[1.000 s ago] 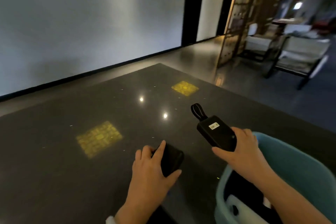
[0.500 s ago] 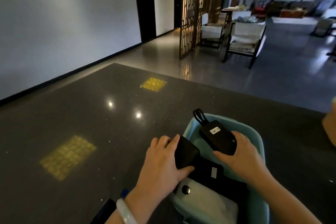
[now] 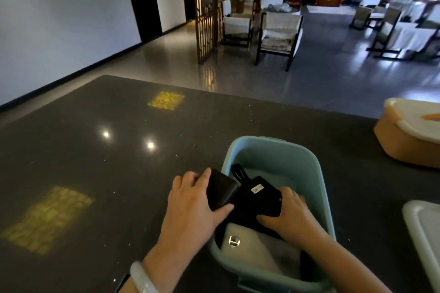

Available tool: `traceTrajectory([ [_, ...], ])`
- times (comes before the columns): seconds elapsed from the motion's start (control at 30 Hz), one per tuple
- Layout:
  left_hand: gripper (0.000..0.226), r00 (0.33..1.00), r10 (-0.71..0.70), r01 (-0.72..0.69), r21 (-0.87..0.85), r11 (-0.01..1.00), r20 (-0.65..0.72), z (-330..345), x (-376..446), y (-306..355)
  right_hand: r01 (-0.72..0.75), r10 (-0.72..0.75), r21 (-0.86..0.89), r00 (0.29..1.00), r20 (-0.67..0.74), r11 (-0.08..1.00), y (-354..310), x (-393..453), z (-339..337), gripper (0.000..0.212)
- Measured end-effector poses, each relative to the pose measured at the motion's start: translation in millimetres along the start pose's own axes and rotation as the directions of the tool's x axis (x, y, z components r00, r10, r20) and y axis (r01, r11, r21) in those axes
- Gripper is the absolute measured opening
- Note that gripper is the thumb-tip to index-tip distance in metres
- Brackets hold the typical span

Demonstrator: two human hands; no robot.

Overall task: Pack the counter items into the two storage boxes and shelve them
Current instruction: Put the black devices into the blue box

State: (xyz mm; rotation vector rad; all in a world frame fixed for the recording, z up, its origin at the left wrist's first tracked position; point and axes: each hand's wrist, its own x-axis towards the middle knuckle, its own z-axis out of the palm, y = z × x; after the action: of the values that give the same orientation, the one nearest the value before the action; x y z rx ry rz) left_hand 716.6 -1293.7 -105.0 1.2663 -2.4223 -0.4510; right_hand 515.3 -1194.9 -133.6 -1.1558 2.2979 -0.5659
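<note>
Two hands, two black devices, two boxes

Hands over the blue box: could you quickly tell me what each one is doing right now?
Left hand: grips a black pouch at the blue box rim.
Right hand: grips a black strapped device inside the box.

A single wide-angle head view looks forward and down from close above the dark counter, with the room's chairs far behind.
</note>
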Motion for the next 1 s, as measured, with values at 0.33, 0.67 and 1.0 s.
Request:
traceTrajectory([
  [0.33, 0.092, 0.998, 0.059, -0.059, 0.021, 0.998, 0.008, 3, 4, 0, 0.033, -0.019, -0.09, 0.989, 0.15, 0.995, 7, 4, -14, 0.073],
  [0.67, 0.091, 0.998, 0.07, -0.07, 0.01, 0.998, -0.001, 2, 2, 1, 0.119, -0.058, -0.162, 0.939, 0.34, 0.98, 11, 6, -41, 0.047],
  [1.0, 0.091, 0.999, 0.038, -0.038, 0.043, 0.998, -0.003, 1, 2, 5, 0.697, -0.447, -0.338, 0.685, 0.575, 0.633, -12, 47, -46, 0.099],
])
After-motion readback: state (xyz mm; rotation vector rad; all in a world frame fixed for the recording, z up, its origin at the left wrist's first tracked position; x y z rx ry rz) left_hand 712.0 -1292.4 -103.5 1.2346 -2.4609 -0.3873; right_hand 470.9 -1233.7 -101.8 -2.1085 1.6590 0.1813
